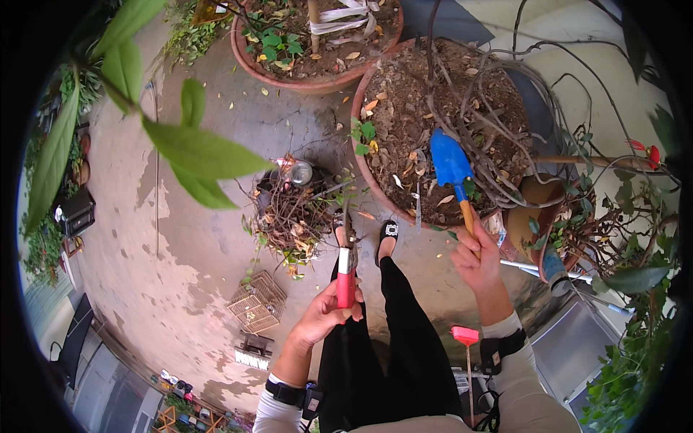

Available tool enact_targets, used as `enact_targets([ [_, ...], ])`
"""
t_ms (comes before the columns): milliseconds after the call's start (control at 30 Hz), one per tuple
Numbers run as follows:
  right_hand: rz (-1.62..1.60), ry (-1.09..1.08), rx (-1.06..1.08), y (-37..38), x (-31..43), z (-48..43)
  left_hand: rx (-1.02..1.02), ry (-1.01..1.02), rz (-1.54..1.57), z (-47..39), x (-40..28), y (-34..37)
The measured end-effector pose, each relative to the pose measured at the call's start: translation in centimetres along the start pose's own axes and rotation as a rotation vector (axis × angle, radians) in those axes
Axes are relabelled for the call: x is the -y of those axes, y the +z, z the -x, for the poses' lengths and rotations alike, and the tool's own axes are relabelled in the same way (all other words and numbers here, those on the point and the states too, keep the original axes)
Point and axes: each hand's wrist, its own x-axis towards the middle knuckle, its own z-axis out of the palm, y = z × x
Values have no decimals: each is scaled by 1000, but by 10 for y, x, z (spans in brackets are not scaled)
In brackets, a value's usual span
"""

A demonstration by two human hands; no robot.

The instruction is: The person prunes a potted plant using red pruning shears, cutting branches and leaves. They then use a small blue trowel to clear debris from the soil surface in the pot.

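Observation:
My left hand [331, 307] grips a pruning tool by its red and white handle [345, 279]. Its metal end points away from me, against a background of dry twigs, so the exact blade shape is hard to make out. My right hand [479, 254] holds a hand trowel with a blue metal blade [450, 157] and a wooden handle. The trowel's blade is over a large round terracotta pot [364, 162] filled with soil [400, 124] and fallen leaves. Thick bare vine stems [476, 135] rise from that soil, right beside the blade.
A heap of cut twigs [287, 211] with a glass jar [300, 173] lies left of my feet. Behind stands another planted pot [319, 84]. Leafy branches [200, 146] hang close at upper left. A wire cage [257, 303] and a red-headed brush [464, 335] are nearby.

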Motion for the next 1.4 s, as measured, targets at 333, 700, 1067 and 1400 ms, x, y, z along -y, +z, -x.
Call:
enact_targets([
  [333, 1657, -597, -230, 40, -41, -20, -195, 60, -72, -12, 4, 5],
  [700, 1613, -288, -404, 84, -70, -137, -151, 60, -158, -8, -3, -11],
  [1067, 295, -217, -276, 95, -55, -106, -263, 29, -205, 9, -13, -17],
  [1400, 1287, -544, -266, 51, -43, -49, -213, 62, -170, 8, -6, -28],
])
